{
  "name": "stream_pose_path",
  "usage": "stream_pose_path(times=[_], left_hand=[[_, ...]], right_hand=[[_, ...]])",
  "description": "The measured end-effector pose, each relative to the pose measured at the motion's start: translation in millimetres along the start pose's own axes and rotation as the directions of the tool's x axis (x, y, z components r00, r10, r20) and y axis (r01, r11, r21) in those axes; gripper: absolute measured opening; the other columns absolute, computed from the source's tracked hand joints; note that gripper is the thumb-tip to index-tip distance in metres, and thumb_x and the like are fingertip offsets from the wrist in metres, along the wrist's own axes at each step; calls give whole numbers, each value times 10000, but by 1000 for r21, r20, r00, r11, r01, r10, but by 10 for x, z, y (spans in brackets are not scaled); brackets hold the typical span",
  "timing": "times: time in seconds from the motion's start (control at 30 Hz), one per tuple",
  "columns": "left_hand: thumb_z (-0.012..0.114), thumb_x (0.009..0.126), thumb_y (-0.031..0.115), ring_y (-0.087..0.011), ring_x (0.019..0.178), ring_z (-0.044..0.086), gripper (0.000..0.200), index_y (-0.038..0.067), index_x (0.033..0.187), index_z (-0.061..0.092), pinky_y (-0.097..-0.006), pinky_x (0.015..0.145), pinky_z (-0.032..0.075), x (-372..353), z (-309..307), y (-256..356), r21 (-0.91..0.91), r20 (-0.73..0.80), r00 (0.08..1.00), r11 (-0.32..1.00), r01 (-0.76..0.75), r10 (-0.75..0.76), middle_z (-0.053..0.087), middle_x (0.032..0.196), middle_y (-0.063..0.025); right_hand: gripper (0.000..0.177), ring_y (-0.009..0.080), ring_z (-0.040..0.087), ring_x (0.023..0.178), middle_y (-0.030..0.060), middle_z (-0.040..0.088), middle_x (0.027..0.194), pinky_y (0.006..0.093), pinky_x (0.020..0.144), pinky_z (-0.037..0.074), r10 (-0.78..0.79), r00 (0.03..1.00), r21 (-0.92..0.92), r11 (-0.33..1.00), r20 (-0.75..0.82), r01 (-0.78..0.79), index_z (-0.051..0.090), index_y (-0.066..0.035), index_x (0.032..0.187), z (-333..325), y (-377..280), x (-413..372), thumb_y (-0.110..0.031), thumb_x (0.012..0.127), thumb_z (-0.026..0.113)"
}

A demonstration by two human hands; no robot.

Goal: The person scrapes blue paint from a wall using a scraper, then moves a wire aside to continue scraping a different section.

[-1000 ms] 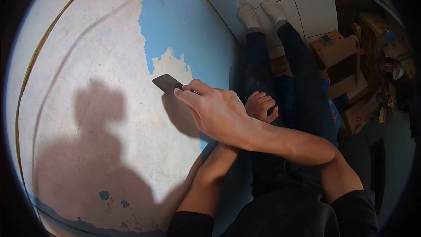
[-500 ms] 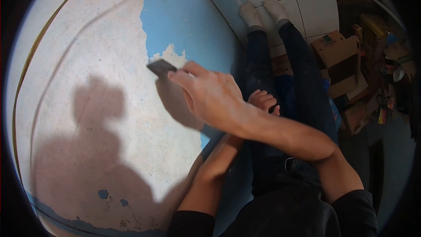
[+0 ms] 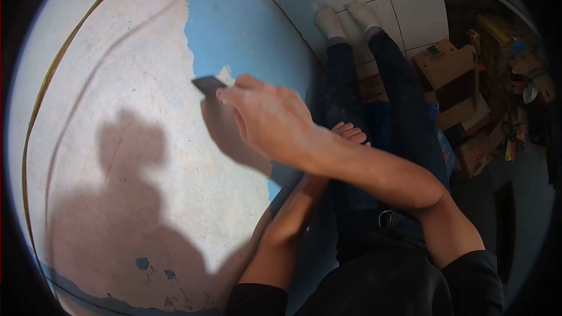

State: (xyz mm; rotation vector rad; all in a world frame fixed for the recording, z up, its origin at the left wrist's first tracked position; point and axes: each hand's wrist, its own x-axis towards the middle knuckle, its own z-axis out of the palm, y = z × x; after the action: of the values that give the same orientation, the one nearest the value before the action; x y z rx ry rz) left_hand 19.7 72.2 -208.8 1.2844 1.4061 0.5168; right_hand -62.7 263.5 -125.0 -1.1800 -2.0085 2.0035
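My right hand (image 3: 272, 117) is closed around a scraper with a flat dark blade (image 3: 209, 86). Its blade lies at the wall, close to the ragged edge of the blue paint (image 3: 240, 29); my fingers hide the handle. To the left of that edge spreads a whitish, pinkish stretch of wall (image 3: 134, 52) without blue paint. A small pale patch (image 3: 225, 74) shows just above the blade. My left hand (image 3: 350, 133) rests by my thigh, beneath the right forearm. Its fingers are curled, and what they hold, if anything, is mostly hidden.
A yellowish cable (image 3: 42, 85) curves along the wall at the left. Blue flecks (image 3: 141, 263) remain low on the pale wall. My legs stretch over the tiled floor (image 3: 413, 14). Open cardboard boxes (image 3: 448, 70) and mixed clutter lie to the right.
My right hand and the scraper have shifted slightly left and up, and now cover more of the pale patch. The left hand stays by the thigh. The view has moved a little.
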Motion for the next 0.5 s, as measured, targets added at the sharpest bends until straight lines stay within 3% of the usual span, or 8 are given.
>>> stream_pose_path(times=[0.13,0.23,0.37,0.5], left_hand=[[677,808,226,-245,742,531,203,106,685,569,-395,727,431,17,-72,87,35,71,996,998,53,-55,570,726,-52],[672,834,232,-236,770,538,181,113,737,575,-392,743,434,-30,-54,16,65,77,997,998,8,-13,581,775,-37],[686,834,253,-248,685,497,277,106,650,541,-415,671,394,-15,41,-42,69,-50,996,996,-65,68,535,670,-49],[673,853,239,-227,809,553,171,113,788,577,-384,763,437,19,-163,104,55,168,982,996,76,-84,591,824,-31]], right_hand=[[265,374,725,763,159,689,1026,458,672,596,43,997,33,998,69,-45,699,-27,1186,-44,-121,-353,-36,936,613],[187,404,729,860,231,649,1072,490,758,598,50,998,43,998,48,-52,646,37,1039,-20,-4,-48,27,875,556],[264,388,723,793,157,695,1040,482,702,589,47,999,17,999,6,-47,702,-42,1197,-12,93,128,-59,956,597],[270,392,720,800,161,694,1037,483,719,590,60,994,29,998,88,-63,707,-35,1191,-95,-61,-167,-38,944,598]])
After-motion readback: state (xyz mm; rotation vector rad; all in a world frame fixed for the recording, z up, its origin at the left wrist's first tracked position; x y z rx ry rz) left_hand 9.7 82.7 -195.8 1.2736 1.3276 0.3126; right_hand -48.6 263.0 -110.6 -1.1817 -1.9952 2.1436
